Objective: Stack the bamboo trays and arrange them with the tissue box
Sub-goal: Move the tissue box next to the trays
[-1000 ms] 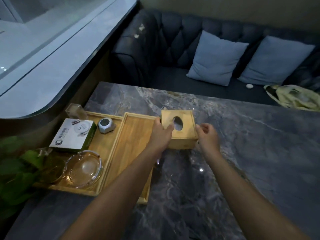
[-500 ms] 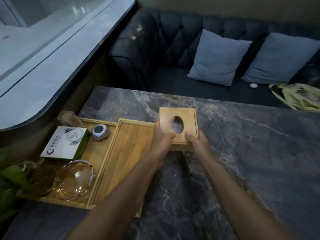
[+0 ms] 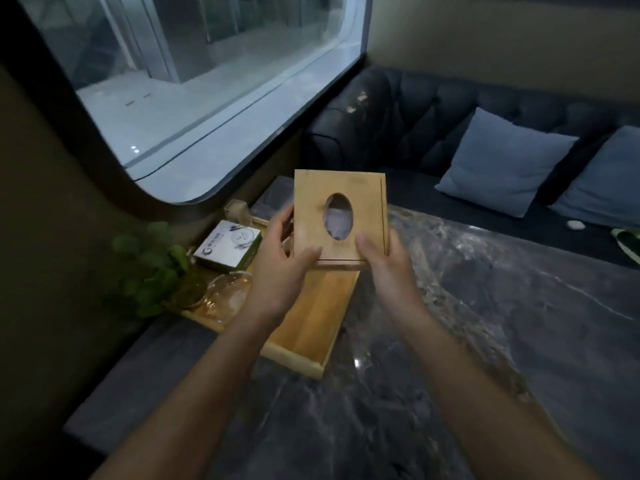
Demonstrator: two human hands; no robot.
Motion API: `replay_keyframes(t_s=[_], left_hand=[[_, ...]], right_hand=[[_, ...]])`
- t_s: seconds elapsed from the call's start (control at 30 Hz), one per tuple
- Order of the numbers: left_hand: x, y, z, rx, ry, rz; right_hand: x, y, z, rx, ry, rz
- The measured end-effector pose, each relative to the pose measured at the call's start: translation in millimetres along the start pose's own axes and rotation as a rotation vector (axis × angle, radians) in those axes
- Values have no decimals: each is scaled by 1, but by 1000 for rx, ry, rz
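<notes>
The square bamboo tissue box (image 3: pixel 360 202), with an oval hole showing white tissue, is lifted off the table and tilted so its top faces me. My left hand (image 3: pixel 282 265) grips its left near corner, and my right hand (image 3: pixel 382 263) grips its right near corner, thumb on top. Below the box lies an empty bamboo tray (image 3: pixel 313 327) on the dark marble table (image 3: pixel 485 341). A second bamboo tray (image 3: pixel 201 315) sits against its left side, holding small items. My left hand hides the far parts of both trays.
The left tray carries a white-and-green box (image 3: pixel 228 245), a glass ashtray (image 3: pixel 227 297) and a clear small container (image 3: pixel 237 211). A green plant (image 3: pixel 149 268) stands at the table's left edge. Beyond the table are a dark sofa (image 3: pixel 415 123) with blue cushions (image 3: pixel 502 161) and a window.
Both hands closed on the tissue box and raised it from the table, tilting its top toward me. The camera view swung upward and to the left.
</notes>
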State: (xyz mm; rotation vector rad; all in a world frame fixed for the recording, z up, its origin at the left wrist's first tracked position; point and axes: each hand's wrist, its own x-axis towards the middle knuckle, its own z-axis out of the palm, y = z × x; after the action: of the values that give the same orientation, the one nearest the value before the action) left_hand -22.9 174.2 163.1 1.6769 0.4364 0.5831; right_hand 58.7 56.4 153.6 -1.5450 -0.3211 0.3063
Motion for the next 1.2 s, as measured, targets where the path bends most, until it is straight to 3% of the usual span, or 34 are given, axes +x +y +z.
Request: replay_keyframes(t_s=[0.33,0.43,0.57,0.77,0.97,1.1,1.2], left_hand=[[-129,-25,-87,-12,539,-226],[-158,-36,-96,-30,638,-321],[-184,-59,-100,-61,660,-401],[-204,-95,-89,-134,649,-523],[-205,-107,-85,-184,559,-585],[-194,-110,-99,-299,622,-815],[-187,-113,-108,-298,492,-928]], right_hand=[[-80,27,88,-90,-500,49],[-96,45,104,-101,-651,157],[-110,72,114,-135,-725,233],[-117,103,115,-304,-780,385],[-118,117,108,-357,-748,399],[-131,118,97,-275,-456,670],[-142,122,97,-22,-458,892]])
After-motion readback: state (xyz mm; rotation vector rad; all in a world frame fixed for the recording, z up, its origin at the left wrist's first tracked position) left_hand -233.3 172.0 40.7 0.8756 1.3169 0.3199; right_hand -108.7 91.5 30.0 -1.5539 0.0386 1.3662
